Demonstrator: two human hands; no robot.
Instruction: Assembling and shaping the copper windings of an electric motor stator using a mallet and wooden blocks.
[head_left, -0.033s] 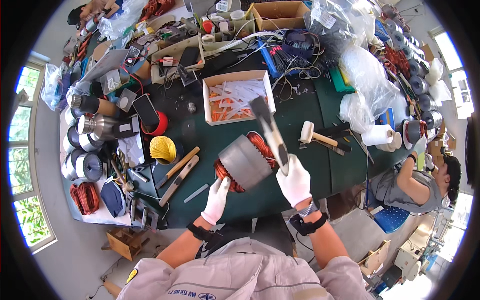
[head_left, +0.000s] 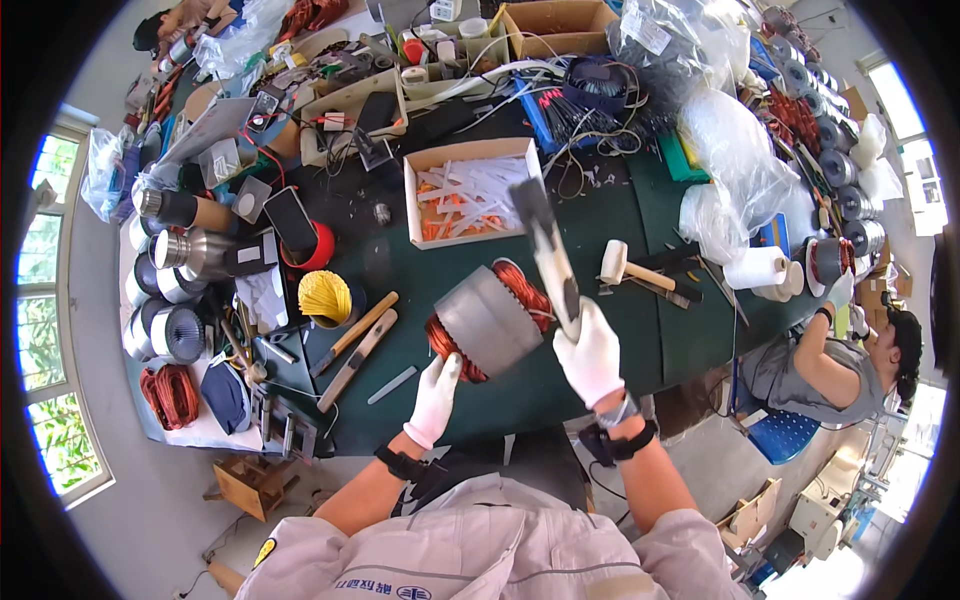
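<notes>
In front of me on the green table lies a motor stator [head_left: 488, 322], a grey metal cylinder on its side with red-brown copper windings bulging from both ends. My left hand [head_left: 435, 400], in a white glove, grips the edge of the windings at its left end. My gloved right hand [head_left: 588, 358] is closed round the pale lower part of a flat bar-shaped tool [head_left: 548, 258]. Its dark end points up and away from me, above the stator's right end and beside a box of strips. The tool's exact kind is unclear.
A cardboard box [head_left: 412, 205] of white and orange strips stands beyond the stator. To the left are a cup of yellow sticks [head_left: 325, 297] and wooden-handled tools [head_left: 358, 360]. A white-headed mallet [head_left: 615, 262] lies right. A co-worker [head_left: 830, 370] sits at far right.
The tool in my right hand has shifted slightly right, its dark end a little lower. My left hand and the stator have barely moved.
</notes>
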